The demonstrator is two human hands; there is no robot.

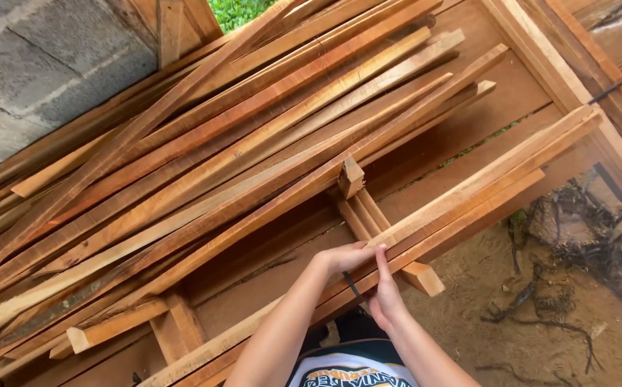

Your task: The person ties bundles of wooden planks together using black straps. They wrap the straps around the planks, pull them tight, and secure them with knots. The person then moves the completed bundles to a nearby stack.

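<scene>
Reddish-brown and pale tan wooden slats [253, 143], a grey concrete wall [39, 64], a thin black band [352, 285], brown dirt ground [540, 337].

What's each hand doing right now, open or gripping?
Left hand: closed over the top of the bundle of long reddish-brown wooden slats.
Right hand: fingers against the bundle's side by a thin black band; grip unclear.

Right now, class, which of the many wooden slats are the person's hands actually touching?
The small separate bundle of slats at the near edge. The left hand and right hand grip it around a dark band; the big loose pile behind lies untouched.
</scene>
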